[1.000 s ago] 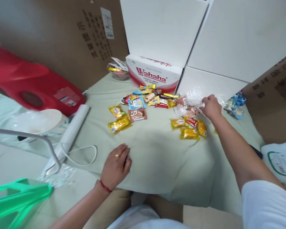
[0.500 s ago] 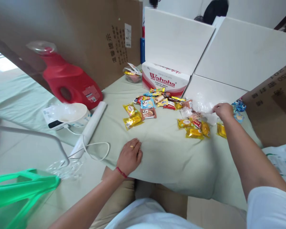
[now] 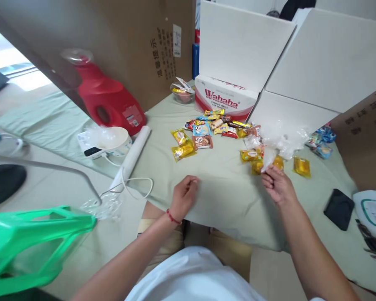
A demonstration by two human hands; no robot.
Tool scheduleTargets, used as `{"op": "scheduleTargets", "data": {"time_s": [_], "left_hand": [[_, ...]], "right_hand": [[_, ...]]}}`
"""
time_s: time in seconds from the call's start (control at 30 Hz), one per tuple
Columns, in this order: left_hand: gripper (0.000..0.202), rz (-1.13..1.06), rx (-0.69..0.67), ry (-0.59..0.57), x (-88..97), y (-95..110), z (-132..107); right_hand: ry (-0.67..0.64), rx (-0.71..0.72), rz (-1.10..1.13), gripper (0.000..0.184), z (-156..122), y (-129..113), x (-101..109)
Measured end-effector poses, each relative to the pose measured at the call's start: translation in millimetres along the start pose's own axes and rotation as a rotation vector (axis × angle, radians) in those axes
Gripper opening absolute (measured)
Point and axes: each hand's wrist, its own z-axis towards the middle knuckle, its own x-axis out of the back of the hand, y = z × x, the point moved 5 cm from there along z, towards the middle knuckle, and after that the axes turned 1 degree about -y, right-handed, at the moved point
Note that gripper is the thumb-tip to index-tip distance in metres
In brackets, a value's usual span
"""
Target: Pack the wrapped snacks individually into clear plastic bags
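My right hand [image 3: 278, 184] pinches a thin clear plastic bag [image 3: 268, 157] by its end, just in front of some yellow-wrapped snacks [image 3: 250, 155]. The bag hangs partly over those packets and hides some of them. Near the cloth's front edge, my left hand [image 3: 184, 195] is loosely closed with its fingers curled, and nothing shows in it. Beyond it lie two yellow snack packets [image 3: 183, 149], a brown packet [image 3: 202, 142] and a blue packet [image 3: 202, 130]. More clear plastic bags [image 3: 285, 138] are crumpled behind the right hand, with a single yellow packet [image 3: 301, 167] close by.
A Wahaba-style white and red carton [image 3: 225, 98] stands at the back, beside a plastic bowl [image 3: 182, 95]. To the left are a red jug [image 3: 109, 100], a paper tub [image 3: 113, 142] and a white roll [image 3: 131, 159]. A black pouch [image 3: 339, 209] lies at right.
My right hand has come left and nearer to me, now with a plastic bag in its fingers. My left hand has lifted and curled slightly. The view has shifted a little.
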Motion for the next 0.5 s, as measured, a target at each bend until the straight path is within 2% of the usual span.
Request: {"op": "scheduleTargets", "data": {"time_s": [0.1, 0.2, 0.27, 0.37, 0.43, 0.5], "left_hand": [[0.046, -0.373, 0.293, -0.192, -32.4, 11.0, -1.0], [0.061, -0.533, 0.445, -0.239, -50.6, 17.1, 1.9], [0.060, -0.501, 0.427, -0.292, -57.8, 19.5, 3.9], [0.051, -0.435, 0.343, -0.383, -66.8, 18.1, 2.5], [0.045, -0.421, 0.276, -0.363, -69.1, 14.7, 0.2], [0.039, -0.400, 0.209, -0.294, -68.6, 11.9, -2.5]], "right_hand": [[-0.011, -0.047, -0.008, 0.043, -29.0, 41.8, -19.4], [0.023, 0.047, -0.199, 0.037, -46.8, 66.8, -27.4], [0.021, 0.154, -0.376, 0.034, -53.8, 74.5, -30.5], [-0.062, 0.267, -0.559, 0.031, -60.4, 79.9, -37.1], [-0.055, 0.270, -0.565, 0.032, -63.9, 81.2, -38.9], [0.056, 0.234, -0.462, 0.038, -68.5, 80.9, -37.9]]}}
